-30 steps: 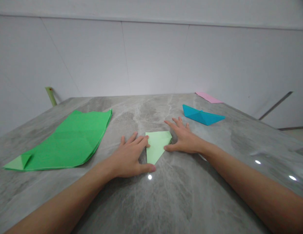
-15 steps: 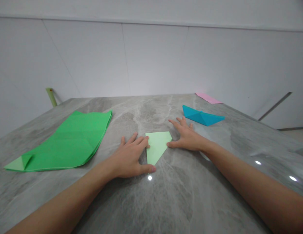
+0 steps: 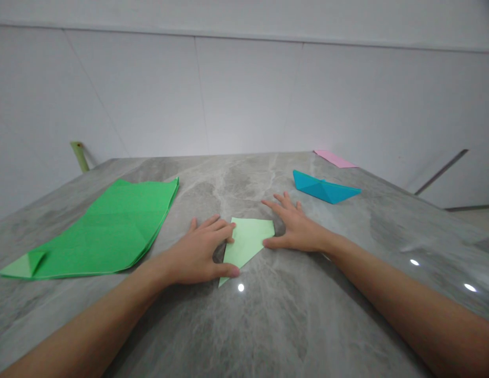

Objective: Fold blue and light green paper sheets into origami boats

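From my end, the pale green paper [image 3: 250, 239] has turned since the earlier frame: its narrow tip, which sat at the left thumb, now pokes out below and to the left of it. The left hand [image 3: 199, 254] has shifted slightly leftward with it, and the right hand [image 3: 301, 228] sits a little lower in the frame.

The paper lies flat on the grey marbled desk [image 3: 268, 325] at the centre of the frame, between the hands. I see a smooth, folded piece with a broad, straight top edge, tapering to a sharp point at lower left.

Both hands have their fingers spread, grasping nothing; the left thumb and index finger rest on the paper, the right thumb meets its right edge.

I count two hands, one pale green paper, one blue paper boat [image 3: 326, 190] right of centre, and one pink sheet [image 3: 335, 159] at upper right. One green stack [image 3: 114, 226] lies at left; I cannot tell how many sheets.
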`<state>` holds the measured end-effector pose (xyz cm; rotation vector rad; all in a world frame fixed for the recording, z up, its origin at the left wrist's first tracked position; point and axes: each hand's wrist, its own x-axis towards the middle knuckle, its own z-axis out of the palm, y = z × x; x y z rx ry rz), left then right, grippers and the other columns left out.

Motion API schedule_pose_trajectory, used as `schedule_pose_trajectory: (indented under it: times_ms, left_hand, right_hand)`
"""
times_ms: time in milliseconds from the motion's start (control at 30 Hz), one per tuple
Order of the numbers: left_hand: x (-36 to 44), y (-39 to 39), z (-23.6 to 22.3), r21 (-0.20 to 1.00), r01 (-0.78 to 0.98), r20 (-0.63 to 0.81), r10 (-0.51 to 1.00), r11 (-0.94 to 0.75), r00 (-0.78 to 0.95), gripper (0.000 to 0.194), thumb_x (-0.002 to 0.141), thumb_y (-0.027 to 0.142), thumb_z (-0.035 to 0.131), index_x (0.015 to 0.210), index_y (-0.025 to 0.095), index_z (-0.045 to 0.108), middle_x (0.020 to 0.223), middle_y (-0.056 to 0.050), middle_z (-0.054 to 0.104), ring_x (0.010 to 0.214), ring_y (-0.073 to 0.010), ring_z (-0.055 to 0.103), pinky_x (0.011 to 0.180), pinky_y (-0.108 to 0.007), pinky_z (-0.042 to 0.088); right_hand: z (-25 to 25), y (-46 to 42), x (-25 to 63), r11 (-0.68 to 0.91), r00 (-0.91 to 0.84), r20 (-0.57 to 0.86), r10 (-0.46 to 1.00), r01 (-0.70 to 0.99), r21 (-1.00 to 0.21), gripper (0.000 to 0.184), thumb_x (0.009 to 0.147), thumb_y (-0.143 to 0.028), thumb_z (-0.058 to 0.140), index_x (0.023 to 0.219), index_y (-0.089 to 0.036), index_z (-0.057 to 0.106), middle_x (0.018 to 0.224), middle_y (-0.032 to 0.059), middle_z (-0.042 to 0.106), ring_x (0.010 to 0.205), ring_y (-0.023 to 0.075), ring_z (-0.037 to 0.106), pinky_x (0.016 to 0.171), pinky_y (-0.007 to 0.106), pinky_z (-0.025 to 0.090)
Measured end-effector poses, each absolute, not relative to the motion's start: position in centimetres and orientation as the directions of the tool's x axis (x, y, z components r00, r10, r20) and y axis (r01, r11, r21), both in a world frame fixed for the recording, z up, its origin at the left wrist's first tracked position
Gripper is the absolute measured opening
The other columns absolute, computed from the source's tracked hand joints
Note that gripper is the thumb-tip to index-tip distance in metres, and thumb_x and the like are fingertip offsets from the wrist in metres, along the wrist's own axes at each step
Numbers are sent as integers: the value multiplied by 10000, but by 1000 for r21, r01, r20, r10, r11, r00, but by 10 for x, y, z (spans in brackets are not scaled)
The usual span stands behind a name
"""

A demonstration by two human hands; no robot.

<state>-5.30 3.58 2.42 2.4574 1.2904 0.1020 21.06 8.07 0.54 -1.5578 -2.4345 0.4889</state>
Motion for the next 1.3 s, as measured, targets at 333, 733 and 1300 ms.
schedule_pose_trajectory:
  times_ms: [333, 733, 1300]
  left_hand:
    - [-54, 36, 21, 340, 785, -99, 810, -518, 578, 772, 747, 681, 613, 1373, 256, 461, 1492, -121, 404, 1439, -413, 190, 1053, -775, 109]
    - [-54, 35, 23, 351, 783, -85, 815, -514, 574, 803, 748, 650, 633, 1411, 249, 421, 1460, -133, 444, 1433, -414, 214, 1060, -764, 115]
    - [-53, 36, 14, 372, 781, 25, 846, -502, 532, 299, 896, 375, 507, 1147, 256, 617, 1431, -79, 505, 1395, -372, 313, 1073, -747, 163]
  right_hand:
    - [9, 85, 213, 309, -363, -69, 929, 866, -394, 1068, 651, -536, 737, 1526, -189, 233, 1589, 246, 86, 1452, 395, -102, 1116, 655, 39]
    - [10, 97, 230, 239, -305, -96, 948, 876, -419, 1006, 656, -477, 735, 1503, -158, 295, 1570, 238, 183, 1458, 427, 9, 1114, 674, 84]
    - [13, 75, 209, 685, -713, 140, 687, 573, -450, 204, 827, -339, 683, 1015, -312, 756, 1496, 88, 403, 1452, 366, 189, 1107, 688, 79]
